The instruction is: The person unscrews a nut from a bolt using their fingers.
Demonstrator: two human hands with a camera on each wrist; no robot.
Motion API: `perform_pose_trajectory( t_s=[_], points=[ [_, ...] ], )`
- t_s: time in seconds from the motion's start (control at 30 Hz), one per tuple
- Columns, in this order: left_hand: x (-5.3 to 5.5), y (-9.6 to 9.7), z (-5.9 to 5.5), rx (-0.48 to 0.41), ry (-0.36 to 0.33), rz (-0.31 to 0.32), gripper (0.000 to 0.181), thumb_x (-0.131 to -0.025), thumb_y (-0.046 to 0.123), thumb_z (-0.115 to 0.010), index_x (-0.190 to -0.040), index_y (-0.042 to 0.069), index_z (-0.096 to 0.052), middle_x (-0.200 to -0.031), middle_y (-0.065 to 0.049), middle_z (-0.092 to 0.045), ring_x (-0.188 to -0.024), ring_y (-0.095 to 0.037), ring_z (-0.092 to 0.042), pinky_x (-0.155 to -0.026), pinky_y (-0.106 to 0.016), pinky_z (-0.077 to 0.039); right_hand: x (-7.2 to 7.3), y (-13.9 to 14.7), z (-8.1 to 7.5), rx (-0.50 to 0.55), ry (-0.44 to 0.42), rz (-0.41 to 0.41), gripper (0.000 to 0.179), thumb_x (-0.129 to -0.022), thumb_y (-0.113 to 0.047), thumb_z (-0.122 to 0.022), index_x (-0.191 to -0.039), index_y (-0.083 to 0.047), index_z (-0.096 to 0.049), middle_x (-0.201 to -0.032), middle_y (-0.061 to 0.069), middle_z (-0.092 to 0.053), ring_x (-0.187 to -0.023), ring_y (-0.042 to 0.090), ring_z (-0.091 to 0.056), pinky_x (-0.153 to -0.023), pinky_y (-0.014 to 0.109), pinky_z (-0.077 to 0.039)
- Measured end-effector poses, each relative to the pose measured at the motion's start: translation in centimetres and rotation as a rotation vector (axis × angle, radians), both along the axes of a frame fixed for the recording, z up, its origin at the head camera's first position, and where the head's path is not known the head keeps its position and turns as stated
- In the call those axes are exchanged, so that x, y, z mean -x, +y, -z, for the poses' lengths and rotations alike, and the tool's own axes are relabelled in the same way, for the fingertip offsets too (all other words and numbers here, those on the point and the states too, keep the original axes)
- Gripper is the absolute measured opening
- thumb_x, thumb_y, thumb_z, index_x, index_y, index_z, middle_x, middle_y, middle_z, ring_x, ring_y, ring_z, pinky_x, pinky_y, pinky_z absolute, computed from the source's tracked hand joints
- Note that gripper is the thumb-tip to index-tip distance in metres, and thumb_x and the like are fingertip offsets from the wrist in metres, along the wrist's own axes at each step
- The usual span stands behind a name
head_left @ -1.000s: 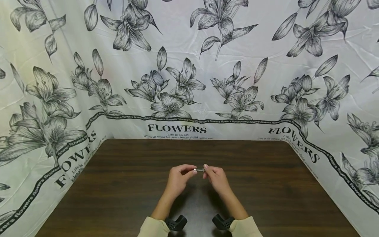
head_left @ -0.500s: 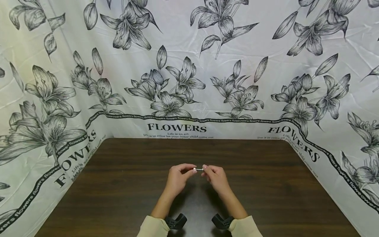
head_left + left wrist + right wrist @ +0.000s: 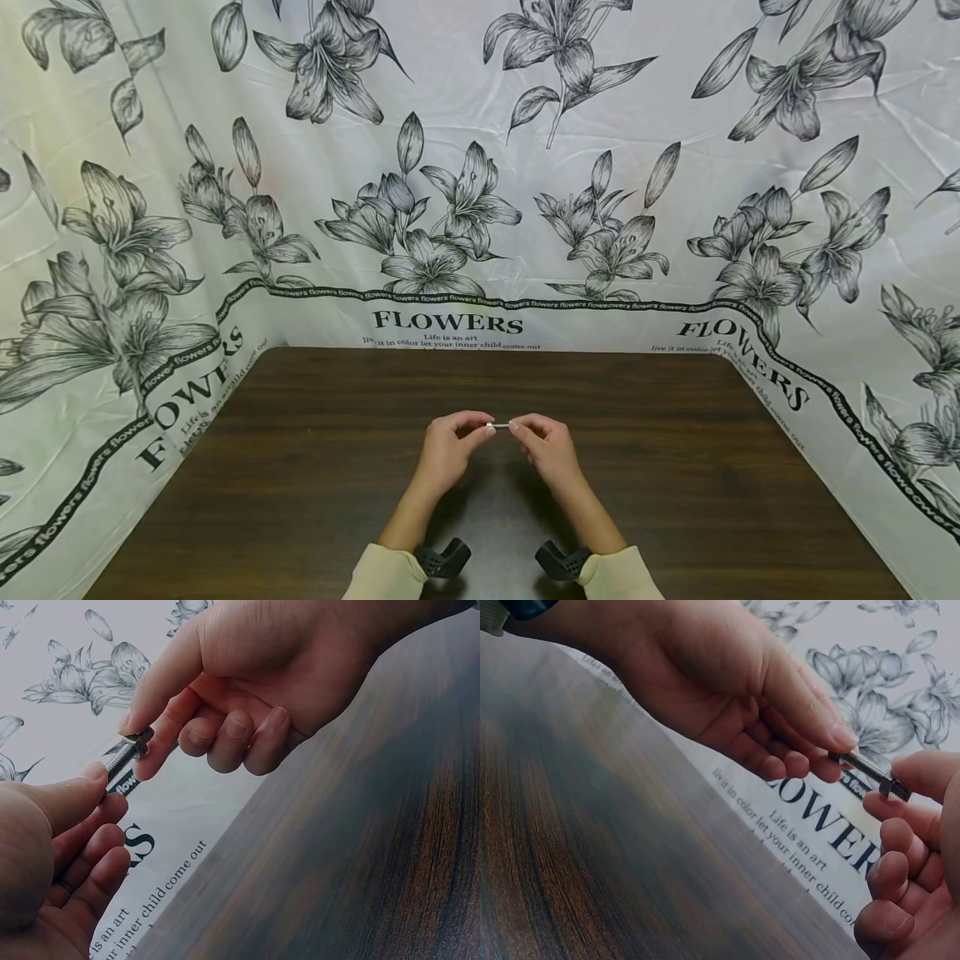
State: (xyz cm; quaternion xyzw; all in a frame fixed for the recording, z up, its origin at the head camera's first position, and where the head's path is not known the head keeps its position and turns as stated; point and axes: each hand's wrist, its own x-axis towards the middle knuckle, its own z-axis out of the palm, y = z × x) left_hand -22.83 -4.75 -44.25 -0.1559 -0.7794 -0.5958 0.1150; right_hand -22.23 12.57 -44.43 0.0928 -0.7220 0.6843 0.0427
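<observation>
A small metal bolt (image 3: 500, 426) lies level between both hands, above the table, in the head view. My left hand (image 3: 442, 454) pinches one end of it between thumb and forefinger, which cover that end. At the other end, the thumb and forefinger of my right hand (image 3: 551, 457) pinch what looks like a nut (image 3: 886, 787) around the threaded shaft. The left wrist view shows the shiny thread (image 3: 120, 763) bare between the two sets of fingertips. My right hand's other fingers (image 3: 229, 742) are curled in, away from the bolt.
A dark brown wooden table (image 3: 337, 500) spreads below the hands. White cloth (image 3: 465, 92) printed with black flowers and lettering hangs behind it and along both sides. Each wrist carries a black camera mount (image 3: 444, 558) by a pale sleeve (image 3: 386, 575).
Both hands have shifted slightly up and left with the bolt. My right thumb has rolled downward over the bolt's right end, and the wider piece seen there earlier is now covered in the head view.
</observation>
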Motion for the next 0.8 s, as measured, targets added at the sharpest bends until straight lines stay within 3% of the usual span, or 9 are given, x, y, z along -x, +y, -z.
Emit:
perform_pose_trajectory(
  t_s=[0.17, 0.23, 0.5, 0.67, 0.8],
  points=[
    [1.5, -0.1, 2.2, -0.001, -0.010, -0.010, 0.009, -0.084, 0.003, -0.075, -0.093, 0.004, -0.074, -0.083, -0.003, -0.070, -0.073, -0.015, -0.062, -0.065, -0.025, -0.050, -0.1, 0.1, -0.1, 0.024, 0.043, -0.027, 0.014, -0.091, 0.002, -0.063, -0.101, 0.011, -0.067, -0.063, 0.004, -0.048, -0.053, 0.011, -0.042, -0.050, 0.022, -0.037],
    [1.7, -0.2, 2.5, -0.002, -0.011, -0.007, 0.009, -0.084, 0.006, -0.075, -0.093, 0.004, -0.074, -0.083, 0.000, -0.070, -0.074, -0.013, -0.062, -0.066, -0.025, -0.050, 0.0, 0.1, 0.0, 0.035, 0.051, -0.038, 0.016, -0.091, 0.003, -0.064, -0.104, 0.012, -0.067, -0.064, 0.004, -0.048, -0.053, 0.011, -0.042, -0.050, 0.022, -0.037],
    [1.8, -0.5, 2.7, -0.012, 0.004, 0.010, 0.015, -0.085, 0.012, -0.076, -0.095, 0.001, -0.074, -0.083, 0.002, -0.071, -0.075, -0.014, -0.062, -0.068, -0.026, -0.050, 0.1, 0.3, 0.4, 0.043, 0.106, -0.064, 0.021, -0.089, 0.007, -0.064, -0.108, 0.014, -0.064, -0.065, 0.005, -0.048, -0.053, 0.011, -0.043, -0.050, 0.024, -0.039],
    [1.7, -0.5, 2.5, -0.010, -0.020, 0.008, 0.013, -0.085, 0.011, -0.075, -0.095, 0.002, -0.075, -0.083, 0.003, -0.071, -0.075, -0.013, -0.062, -0.068, -0.026, -0.050, 0.0, 0.3, 0.2, 0.040, 0.109, -0.056, 0.019, -0.089, 0.007, -0.064, -0.107, 0.013, -0.066, -0.066, 0.007, -0.048, -0.053, 0.012, -0.043, -0.050, 0.027, -0.040],
    [1.7, -0.5, 2.7, -0.031, -0.023, 0.011, 0.010, -0.085, 0.008, -0.075, -0.095, 0.004, -0.075, -0.084, 0.001, -0.071, -0.075, -0.015, -0.062, -0.068, -0.027, -0.050, 0.9, 0.5, 1.7, 0.044, 0.080, -0.043, 0.020, -0.091, 0.003, -0.064, -0.110, 0.007, -0.067, -0.067, 0.007, -0.049, -0.054, 0.013, -0.043, -0.050, 0.026, -0.039]
  ],
)
